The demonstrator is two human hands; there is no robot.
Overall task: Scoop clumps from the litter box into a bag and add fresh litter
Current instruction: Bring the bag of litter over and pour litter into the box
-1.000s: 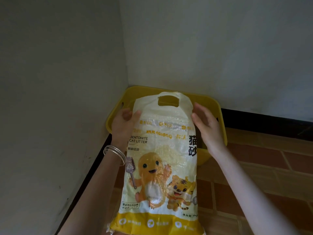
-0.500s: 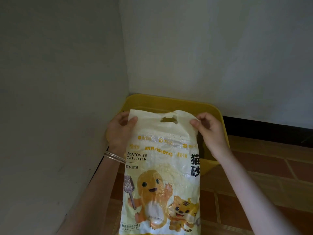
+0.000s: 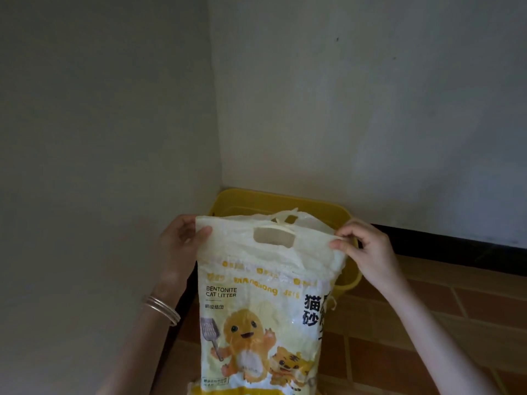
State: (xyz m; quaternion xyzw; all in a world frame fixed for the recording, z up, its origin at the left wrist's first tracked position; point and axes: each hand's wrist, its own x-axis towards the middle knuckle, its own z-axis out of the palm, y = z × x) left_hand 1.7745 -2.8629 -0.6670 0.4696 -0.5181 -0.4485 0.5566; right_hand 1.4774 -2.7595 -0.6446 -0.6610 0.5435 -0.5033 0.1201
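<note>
Leftmost, the left hand [image 3: 182, 246], silver bangles [image 3: 161, 309] circling its wrist, is pinching the top left corner of the litter bag [image 3: 265, 309], its thumb lying on the front. The bag is standing upright between the 2 hands, just in front of the yellow litter box [image 3: 285, 202] in the wall corner. It is showing white and yellow plastic, a cut-out handle, a cartoon duck and tiger, and its 2 top layers are gaping slightly. The right hand [image 3: 368, 252] is pinching the top right edge with curled fingers [image 3: 352, 233].
</note>
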